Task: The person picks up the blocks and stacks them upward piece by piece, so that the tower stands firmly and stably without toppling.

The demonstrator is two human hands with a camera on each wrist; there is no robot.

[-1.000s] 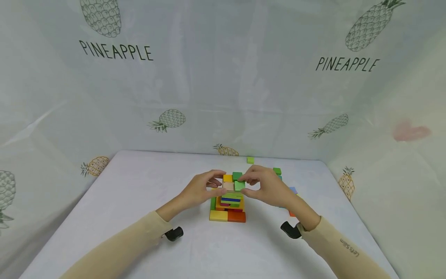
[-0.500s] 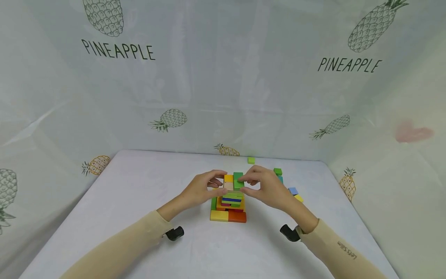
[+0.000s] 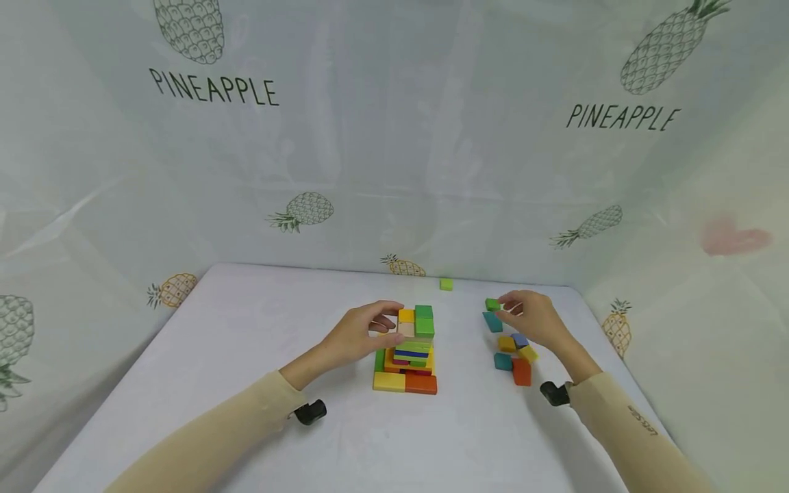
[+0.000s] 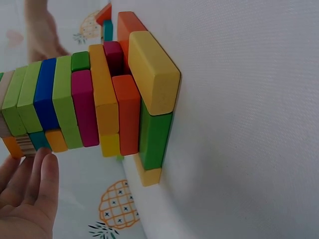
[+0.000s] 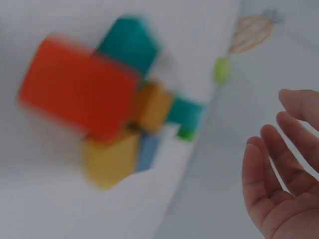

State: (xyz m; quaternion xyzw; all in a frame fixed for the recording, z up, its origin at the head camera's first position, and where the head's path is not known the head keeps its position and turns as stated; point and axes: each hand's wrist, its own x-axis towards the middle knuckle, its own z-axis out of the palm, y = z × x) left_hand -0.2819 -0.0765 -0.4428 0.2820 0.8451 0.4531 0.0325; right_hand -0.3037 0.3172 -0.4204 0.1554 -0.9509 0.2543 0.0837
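Observation:
A stepped tower point(image 3: 411, 347) of coloured wooden blocks stands on the white table. On its top layer lie a yellow block point(image 3: 406, 315), a pale wood block point(image 3: 405, 329) and green blocks point(image 3: 424, 327). My left hand point(image 3: 357, 335) is at the tower's upper left side, thumb near and fingers farther back. Its fingers look fairly straight in the left wrist view, close against the upper blocks; firm contact cannot be told. My right hand point(image 3: 535, 318) hovers beside a small loose green block point(image 3: 492, 304) at the right, fingers relaxed and apart, holding nothing in the right wrist view.
Right of the tower lie loose blocks: teal ones point(image 3: 492, 322), an orange-yellow one point(image 3: 507, 344), a blue one point(image 3: 520, 339), a yellow one point(image 3: 528, 353) and an orange-red one point(image 3: 521, 372). A light green block point(image 3: 446, 283) sits near the back edge. A pineapple-print sheet point(image 3: 394, 137) hangs behind.
My right hand has let go of a green block, now lying on the tower's top layer at the near right. It has moved right to the loose blocks. The left hand stays at the tower.

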